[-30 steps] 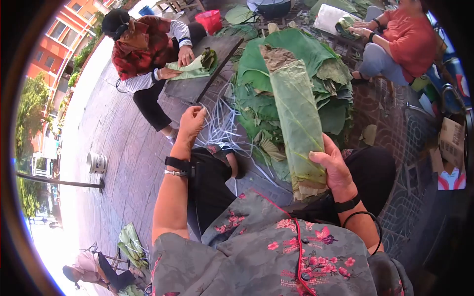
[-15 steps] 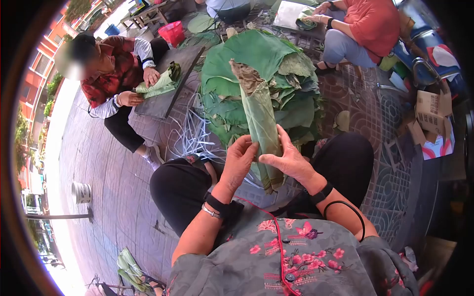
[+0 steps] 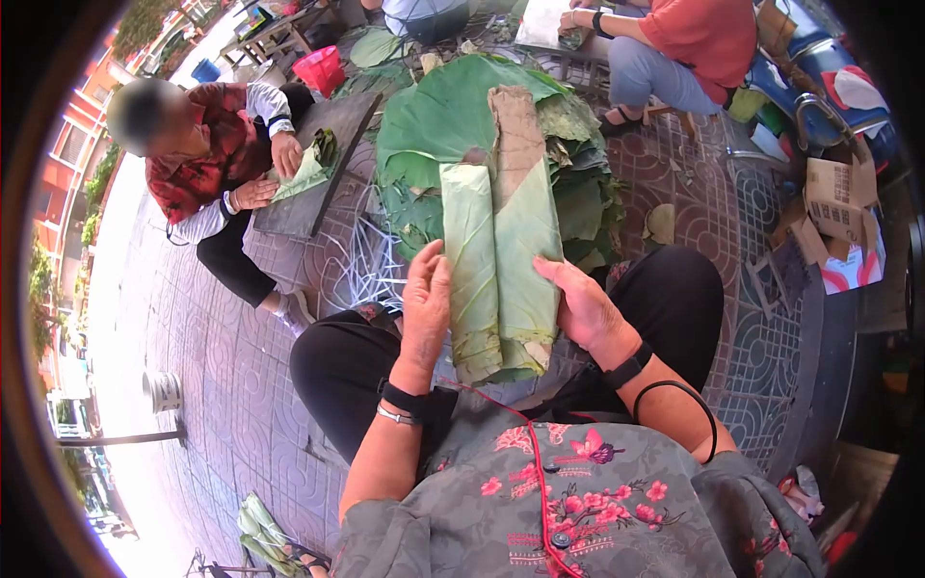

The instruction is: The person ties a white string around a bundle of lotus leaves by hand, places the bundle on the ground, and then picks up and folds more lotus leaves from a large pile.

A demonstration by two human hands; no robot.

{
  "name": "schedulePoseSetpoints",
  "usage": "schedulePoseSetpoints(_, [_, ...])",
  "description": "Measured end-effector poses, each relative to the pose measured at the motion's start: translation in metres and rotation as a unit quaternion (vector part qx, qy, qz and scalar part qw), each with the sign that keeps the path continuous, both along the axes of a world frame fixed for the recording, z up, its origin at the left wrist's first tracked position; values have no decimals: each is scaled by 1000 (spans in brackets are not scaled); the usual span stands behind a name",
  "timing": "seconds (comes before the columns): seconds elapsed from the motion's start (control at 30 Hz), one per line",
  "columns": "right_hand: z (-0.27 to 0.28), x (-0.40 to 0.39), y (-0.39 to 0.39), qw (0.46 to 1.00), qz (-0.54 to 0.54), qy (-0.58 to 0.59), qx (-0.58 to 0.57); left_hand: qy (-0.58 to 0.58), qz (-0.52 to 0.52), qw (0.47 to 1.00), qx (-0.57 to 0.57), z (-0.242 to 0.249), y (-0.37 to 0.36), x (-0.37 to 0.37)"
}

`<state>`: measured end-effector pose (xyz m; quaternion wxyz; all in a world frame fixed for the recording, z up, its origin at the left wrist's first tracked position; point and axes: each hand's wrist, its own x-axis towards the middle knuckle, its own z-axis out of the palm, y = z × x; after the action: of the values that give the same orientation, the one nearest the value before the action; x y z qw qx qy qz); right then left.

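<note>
A pale green folded lotus leaf [image 3: 525, 260] lies in front of me over my lap, with two long panels side by side and a dry brown tip at the top of the right one. My right hand [image 3: 590, 306] grips its right edge, thumb on top and fingers beneath. Along the left panel's edge is my left hand [image 3: 426, 303], its fingers extended upward and the thumb against or very near the leaf. Behind the folded leaf is a large pile of green lotus leaves [image 3: 414, 125], partly covered by it.
At left, a person [image 3: 217, 144] handles a folded leaf on a dark board [image 3: 332, 164]. White strips [image 3: 366, 255] lie on the paving. Another person in a red top [image 3: 699, 43] sits at upper right. A cardboard box [image 3: 838, 197] stands at right, a red basket [image 3: 320, 69] at the back.
The narrow leaf bundle has been spread into two side-by-side panels. My hands have moved apart, the left one outward to the left edge, the right one slightly right.
</note>
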<state>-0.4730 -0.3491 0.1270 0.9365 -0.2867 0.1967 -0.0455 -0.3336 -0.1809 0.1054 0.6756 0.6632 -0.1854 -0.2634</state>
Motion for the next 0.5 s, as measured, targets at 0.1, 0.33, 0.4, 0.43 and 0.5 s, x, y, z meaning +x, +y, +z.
schedulePoseSetpoints(0.1, [-2,0,0,1000,2,-4,5,-148,-67,972,169,-13,-2,-10])
schedulePoseSetpoints(0.33, [-2,-1,-1,1000,-25,5,-2,108,-106,989,-4,-2,-4,-15])
schedulePoseSetpoints(0.4, [-2,-1,-6,999,-42,4,-3,240,-79,965,-78,6,4,-6])
schedulePoseSetpoints(0.43, [-2,0,-9,998,-57,2,-6,282,-55,953,-98,13,7,-2])
schedulePoseSetpoints(0.5, [-3,0,-11,996,-89,5,-27,302,-36,945,-120,-2,16,11])
